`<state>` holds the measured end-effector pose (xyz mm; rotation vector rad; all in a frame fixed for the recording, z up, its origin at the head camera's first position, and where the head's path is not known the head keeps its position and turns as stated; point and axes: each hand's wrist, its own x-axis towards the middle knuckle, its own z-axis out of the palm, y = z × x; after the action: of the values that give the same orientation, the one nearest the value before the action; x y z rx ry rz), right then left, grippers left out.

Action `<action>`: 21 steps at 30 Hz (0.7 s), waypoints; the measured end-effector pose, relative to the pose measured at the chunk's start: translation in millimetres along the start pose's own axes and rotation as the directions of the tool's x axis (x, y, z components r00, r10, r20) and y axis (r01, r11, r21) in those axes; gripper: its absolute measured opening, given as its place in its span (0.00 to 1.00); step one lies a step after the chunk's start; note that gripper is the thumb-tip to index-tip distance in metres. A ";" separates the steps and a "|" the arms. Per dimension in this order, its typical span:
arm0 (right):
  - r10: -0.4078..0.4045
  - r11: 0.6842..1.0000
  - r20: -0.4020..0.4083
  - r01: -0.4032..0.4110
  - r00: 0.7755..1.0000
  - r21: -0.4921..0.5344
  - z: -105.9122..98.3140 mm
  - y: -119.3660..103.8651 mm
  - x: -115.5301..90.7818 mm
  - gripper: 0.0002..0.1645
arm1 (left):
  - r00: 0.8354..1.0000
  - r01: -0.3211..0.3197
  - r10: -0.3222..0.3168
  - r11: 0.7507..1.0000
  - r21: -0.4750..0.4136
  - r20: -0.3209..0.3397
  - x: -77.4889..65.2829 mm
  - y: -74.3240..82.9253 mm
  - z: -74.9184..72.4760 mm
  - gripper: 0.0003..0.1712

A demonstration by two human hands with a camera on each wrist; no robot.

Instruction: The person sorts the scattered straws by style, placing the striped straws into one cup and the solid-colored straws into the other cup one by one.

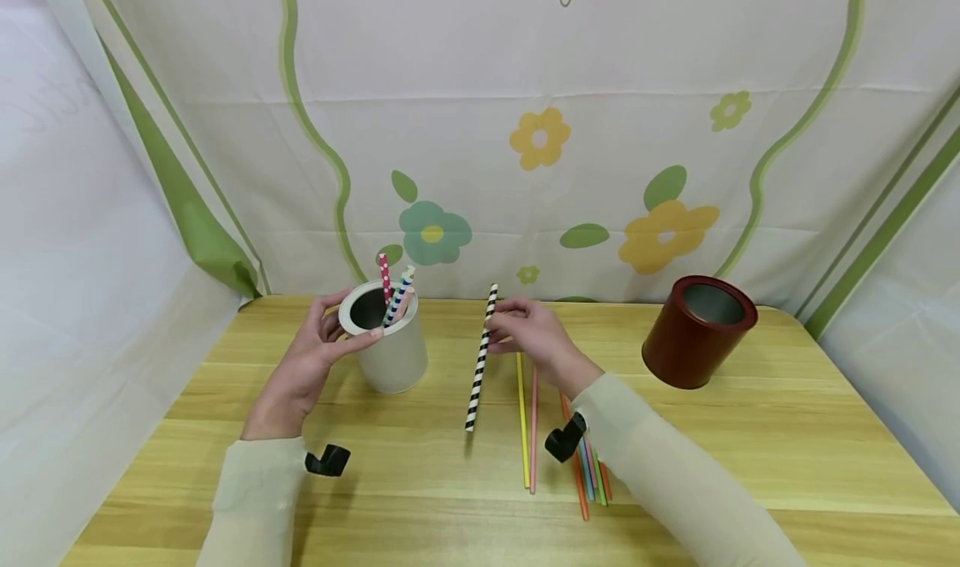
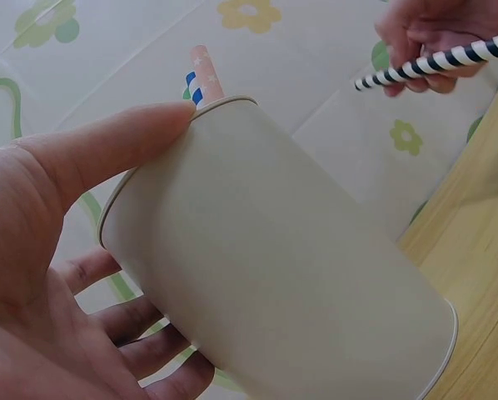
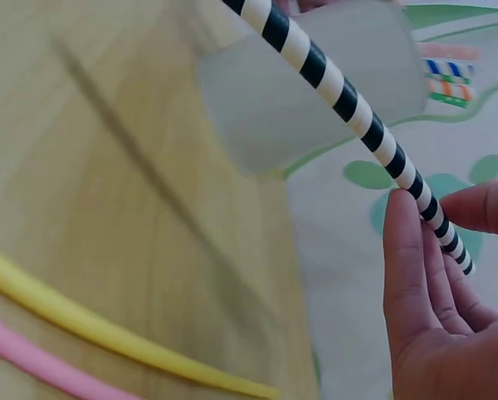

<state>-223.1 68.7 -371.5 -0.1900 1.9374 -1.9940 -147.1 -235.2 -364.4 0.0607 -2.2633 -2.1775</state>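
Note:
My left hand [image 1: 306,365] holds a white can [image 1: 393,358] by its top, thumb along the rim and fingers around the far side. The can stands on the table at the left. Patterned paper straws [image 1: 397,297] lean out of it, one pink with white dots and another with blue stripes. Between the thumb and fingers of my right hand [image 1: 536,338] is a black-and-white striped paper straw [image 3: 346,102], pinched near its upper end. It slants over the table to the right of the can, its shadow falling on the wood below.
A yellow straw [image 1: 522,421] and a pink straw [image 1: 534,434] lie below my right hand. More coloured straws [image 1: 582,484] lie partly under the right forearm. A dark red can [image 1: 686,342] stands at the back right. Flowered fabric [image 1: 465,133] hangs behind the wooden table [image 1: 405,475].

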 end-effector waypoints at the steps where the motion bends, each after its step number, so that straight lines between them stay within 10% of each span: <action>1: -0.021 1.000 -0.003 0.021 1.000 0.011 -1.1 -2.9 -0.5 0.19 | 1.000 0.001 -0.001 1.000 0.000 0.000 -0.1 0.0 0.0 0.45; 21: -0.129 0.985 0.014 0.126 0.992 0.113 -14.6 -37.7 -10.2 0.17 | 1.000 0.002 -0.002 1.000 -0.001 -0.008 -2.7 3.9 1.7 0.42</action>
<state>-224.4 85.9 -333.6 -0.3124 1.8360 -2.1667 -144.6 -233.3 -360.4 0.0723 -2.2589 -2.1757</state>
